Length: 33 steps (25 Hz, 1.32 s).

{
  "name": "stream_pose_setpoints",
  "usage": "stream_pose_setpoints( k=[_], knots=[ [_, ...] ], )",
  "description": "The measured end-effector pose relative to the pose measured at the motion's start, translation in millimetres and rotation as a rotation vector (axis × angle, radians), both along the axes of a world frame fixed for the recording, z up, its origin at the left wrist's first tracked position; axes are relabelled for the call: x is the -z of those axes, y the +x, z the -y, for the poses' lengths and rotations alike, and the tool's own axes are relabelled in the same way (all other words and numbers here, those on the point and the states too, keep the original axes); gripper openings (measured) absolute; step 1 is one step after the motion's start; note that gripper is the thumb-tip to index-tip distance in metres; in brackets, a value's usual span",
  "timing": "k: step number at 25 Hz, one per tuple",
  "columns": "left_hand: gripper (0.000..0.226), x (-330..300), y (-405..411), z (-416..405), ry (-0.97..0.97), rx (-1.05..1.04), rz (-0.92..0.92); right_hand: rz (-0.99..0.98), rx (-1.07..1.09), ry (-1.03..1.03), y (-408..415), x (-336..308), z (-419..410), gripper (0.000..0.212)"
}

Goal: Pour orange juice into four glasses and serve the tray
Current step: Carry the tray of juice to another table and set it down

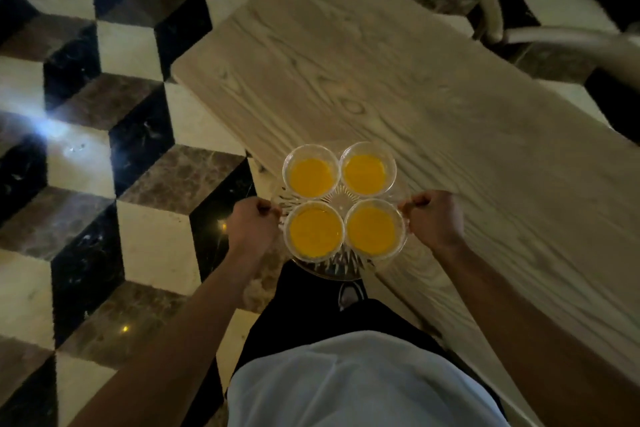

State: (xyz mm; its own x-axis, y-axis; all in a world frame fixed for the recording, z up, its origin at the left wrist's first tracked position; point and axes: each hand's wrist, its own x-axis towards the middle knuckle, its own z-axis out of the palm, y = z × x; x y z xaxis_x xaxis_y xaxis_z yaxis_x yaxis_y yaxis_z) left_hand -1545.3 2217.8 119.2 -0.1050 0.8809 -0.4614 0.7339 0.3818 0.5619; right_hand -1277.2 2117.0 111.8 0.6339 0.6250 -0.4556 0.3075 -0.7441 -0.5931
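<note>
The pouring looks finished and serving is what remains. The clear tray (pixel 332 269) is carried in front of the body, the left hand (pixel 251 224) and right hand (pixel 433 218) each curled around an opposite rim. On the tray, four glasses (pixel 315 236) hold orange juice. Just beyond the tray lies the wooden table (pixel 398 80), apparently the place to set it down

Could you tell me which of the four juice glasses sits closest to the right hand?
The near-right glass, whose rim almost meets the right hand gripping the tray.
</note>
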Motion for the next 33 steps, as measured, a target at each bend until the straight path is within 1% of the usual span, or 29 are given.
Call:
stream_pose_setpoints(
  k=[2, 4, 5, 11, 15, 20, 23, 25, 28, 33],
  knots=[
    [0.018, 3.4, 19.0, -24.1, 0.021, 0.101, -0.005, 0.0, 0.084, 0.0, 11.3, -0.6, -5.8, 0.014],
    [0.009, 7.8, 37.1, -49.4, 0.002, 0.198, 0.025, -0.004, 0.173, 0.003, 20.9, 0.5, -8.8, 0.013],
    [0.008, 9.6, 47.2, -61.2, -0.012, 0.253, 0.032, -0.014, 0.228, -0.003, 25.1, 1.0, -10.3, 0.011],
    [0.006, 20.8, 108.8, -125.8, 0.02, 0.523, 0.036, -0.044, 0.52, -0.034, 42.0, 9.4, -22.1, 0.012],
    [0.011, 34.2, 146.3, -159.0, 0.039, 0.687, 0.031, -0.057, 0.706, -0.051, 43.5, 19.1, -25.3, 0.007],
    [0.011, 50.4, 174.5, -184.6, -0.011, 0.83, 0.036, -0.063, 0.835, -0.053, 41.3, 32.2, -29.4, 0.008],
    [0.009, 50.1, 187.4, -190.5, -0.009, 0.84, -0.001, -0.087, 0.884, -0.03, 42.5, 36.5, -30.4, 0.007],
    [0.012, 50.7, 190.7, -192.7, 0.006, 0.83, -0.008, -0.092, 0.886, -0.017, 43.0, 36.9, -31.2, 0.007],
    [0.018, 48.8, 188.9, -189.5, 0.006, 0.804, -0.009, -0.082, 0.855, -0.002, 47.7, 36.0, -30.9, 0.008],
    [0.012, 41.9, 188.3, -181.5, 0.014, 0.726, 0.039, -0.076, 0.784, 0.018, 62.2, 30.8, -32.3, 0.013]
  ],
)
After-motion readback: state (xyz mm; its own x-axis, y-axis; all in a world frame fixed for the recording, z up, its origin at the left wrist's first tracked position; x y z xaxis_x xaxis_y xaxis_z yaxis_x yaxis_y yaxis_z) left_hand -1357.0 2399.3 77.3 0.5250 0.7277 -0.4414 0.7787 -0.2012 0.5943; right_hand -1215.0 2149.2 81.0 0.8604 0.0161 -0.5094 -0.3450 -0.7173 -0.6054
